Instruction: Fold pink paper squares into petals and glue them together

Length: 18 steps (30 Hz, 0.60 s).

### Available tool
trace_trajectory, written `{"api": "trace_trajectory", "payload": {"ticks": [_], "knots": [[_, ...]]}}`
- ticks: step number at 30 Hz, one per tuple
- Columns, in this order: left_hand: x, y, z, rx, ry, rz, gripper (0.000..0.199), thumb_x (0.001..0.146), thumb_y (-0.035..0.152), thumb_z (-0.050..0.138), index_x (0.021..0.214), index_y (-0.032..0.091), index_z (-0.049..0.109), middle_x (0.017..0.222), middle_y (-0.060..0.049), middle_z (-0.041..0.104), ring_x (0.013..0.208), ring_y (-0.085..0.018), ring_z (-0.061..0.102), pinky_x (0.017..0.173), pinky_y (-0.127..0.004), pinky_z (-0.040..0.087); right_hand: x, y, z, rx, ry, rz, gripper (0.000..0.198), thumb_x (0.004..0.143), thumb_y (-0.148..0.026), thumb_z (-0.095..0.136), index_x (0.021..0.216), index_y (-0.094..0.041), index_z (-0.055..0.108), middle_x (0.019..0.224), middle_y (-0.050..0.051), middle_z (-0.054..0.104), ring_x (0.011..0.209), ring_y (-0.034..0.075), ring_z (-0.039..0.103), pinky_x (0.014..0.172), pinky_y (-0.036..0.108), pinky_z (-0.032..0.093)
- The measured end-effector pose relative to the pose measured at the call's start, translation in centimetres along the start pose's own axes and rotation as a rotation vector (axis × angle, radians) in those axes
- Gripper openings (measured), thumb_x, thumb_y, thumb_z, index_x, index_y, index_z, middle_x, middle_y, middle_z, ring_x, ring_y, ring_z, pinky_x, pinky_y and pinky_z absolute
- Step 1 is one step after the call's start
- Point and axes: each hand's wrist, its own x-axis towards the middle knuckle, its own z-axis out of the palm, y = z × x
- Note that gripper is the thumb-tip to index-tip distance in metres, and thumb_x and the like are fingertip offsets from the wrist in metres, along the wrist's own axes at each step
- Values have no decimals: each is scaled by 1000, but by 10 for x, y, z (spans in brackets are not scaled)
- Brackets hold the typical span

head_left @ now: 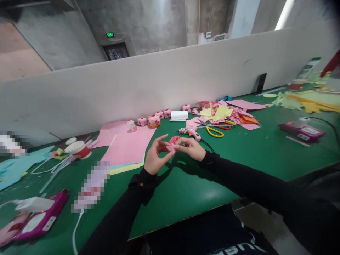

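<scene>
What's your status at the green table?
Left hand, right hand: both on folded pink paper. Paper: held above table. Glue gun: just beyond right hand.

Just off centre, toward 6 o'clock: pink paper piece, matt, finely pleated on its 12 o'clock side. Toward 7 and 4 o'clock: black sleeves, matt cloth. Broadest toward 5 o'clock: green tabletop, smooth, faintly glossy. Between 8 and 9 o'clock: pink sheets, flat matt paper. At 9 o'clock: cup, smooth paper. At 8 o'clock: purple power block, glossy hard plastic. At 3 o'clock: scissor blades, shiny metal; yellow handles, smooth plastic; glue gun, pink plastic; scrap pile, crumpled matt paper. At 12 o'clock: pale partition, smooth and matt; farther out in the same direction, grey wall, rough mottled concrete.
</scene>
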Motion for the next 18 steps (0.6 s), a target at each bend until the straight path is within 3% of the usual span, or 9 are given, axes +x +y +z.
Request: {"api": "trace_trajectory", "payload": {"ticks": [6, 12, 18], "knots": [[4, -7, 0, -193, 84, -142, 62, 67, 32, 74, 120, 17, 47, 82, -1, 63, 78, -14, 62, 74, -28, 51, 0, 0, 4, 112, 78, 33, 37, 70, -52, 67, 73, -15, 63, 73, 1, 62, 70, 13, 56, 73, 28, 45], [6, -4, -3, -357, 94, -224, 64, 64, 32, 76, 120, 18, 48, 76, 1, 63, 65, -11, 61, 67, -25, 50, -2, 2, 9, 100, -20, 71, 38, 63, -51, 72, 72, -15, 63, 75, 2, 64, 73, 15, 58, 71, 29, 47], [5, -3, -3, -261, 104, -189, 61, 66, 31, 74, 120, 18, 49, 78, 0, 64, 73, -13, 63, 71, -27, 52, -3, 0, 4, -172, 64, -59, 32, 69, -48, 70, 77, -17, 68, 86, 6, 66, 86, 18, 60, 71, 30, 47]]}}
